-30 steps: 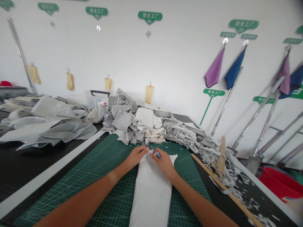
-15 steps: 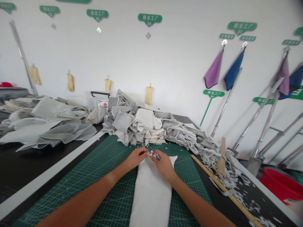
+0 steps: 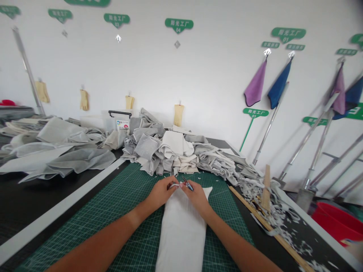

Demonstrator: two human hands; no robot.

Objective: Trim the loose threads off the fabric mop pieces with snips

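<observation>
On the green cutting mat [image 3: 133, 215], one long white cloth [image 3: 183, 234] is lying flat, its near end running out of the view at the bottom. Two hands are working at its far edge. The left hand [image 3: 163, 193] is pinching a thin rolled bit of this edge, thumb and forefinger being clamped on it. The right hand [image 3: 195, 198] is gripping one small tool [image 3: 188, 185] with a blue handle, its fingers closed around it and also touching the cloth; the tool is partly hidden, so it is perhaps a pair of snips, but I cannot tell surely.

Beyond the mat, one heap of folded grey and white cloths [image 3: 172, 143] is standing, and at the left a second heap [image 3: 70, 151] is spreading over the black table [image 3: 17, 200]. On the right, two wooden strips [image 3: 266, 192] are lying among pale trimmings [image 3: 279, 213]. On the wall [image 3: 215, 75], four yellow gloves [image 3: 178, 115], two purple rags [image 3: 256, 85] and two blue rags [image 3: 280, 85] are hanging.
</observation>
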